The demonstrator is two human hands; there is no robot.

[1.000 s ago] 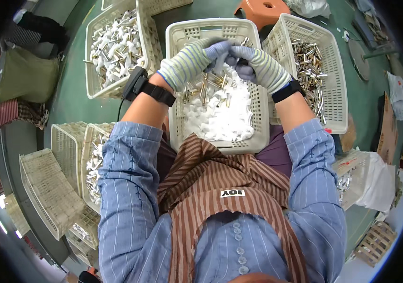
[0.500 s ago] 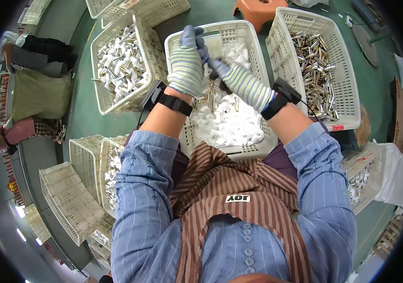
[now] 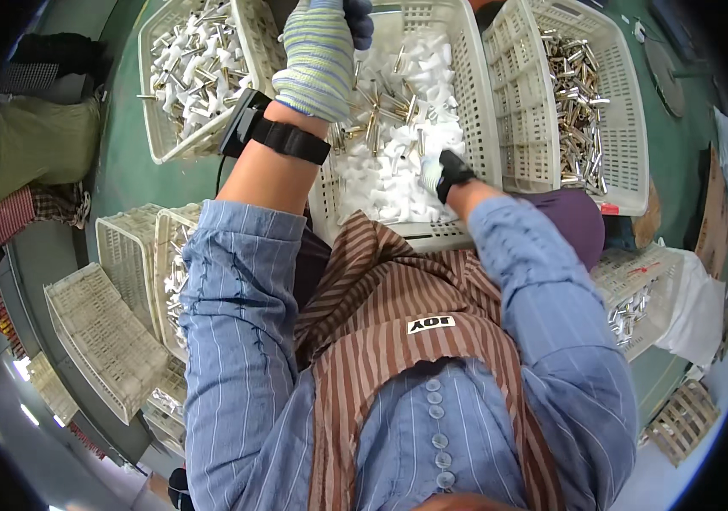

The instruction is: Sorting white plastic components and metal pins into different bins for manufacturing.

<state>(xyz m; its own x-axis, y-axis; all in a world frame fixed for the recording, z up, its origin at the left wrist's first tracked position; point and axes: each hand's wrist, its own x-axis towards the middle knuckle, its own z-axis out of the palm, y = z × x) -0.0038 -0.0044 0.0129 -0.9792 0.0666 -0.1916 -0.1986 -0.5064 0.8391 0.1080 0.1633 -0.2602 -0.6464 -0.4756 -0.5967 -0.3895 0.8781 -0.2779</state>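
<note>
In front of me a white plastic crate (image 3: 480,102) holds small white plastic pieces (image 3: 389,189), with shiny metal tubes (image 3: 374,119) lying across their middle. My left hand (image 3: 319,60), in a striped knit glove with grey-blue fingers, is held over the far left part of this crate. Its fingers are curled closed; whatever they hold is hidden. Low over the white pieces at the near right of the crate is my right hand (image 3: 434,173), also gloved. It looks foreshortened and smeared, so its fingers do not show. Both wrists carry black straps with a small device.
At the left, a crate (image 3: 158,140) holds white pieces joined with metal tubes. Another crate (image 3: 524,128) at the right is filled with loose metal tubes. More crates (image 3: 100,328) stand at the lower left. A white bag (image 3: 694,311) lies at the lower right.
My hands have come apart: the left has gone up and away, the right down toward me to the near white pieces. The whole view has shifted slightly.
</note>
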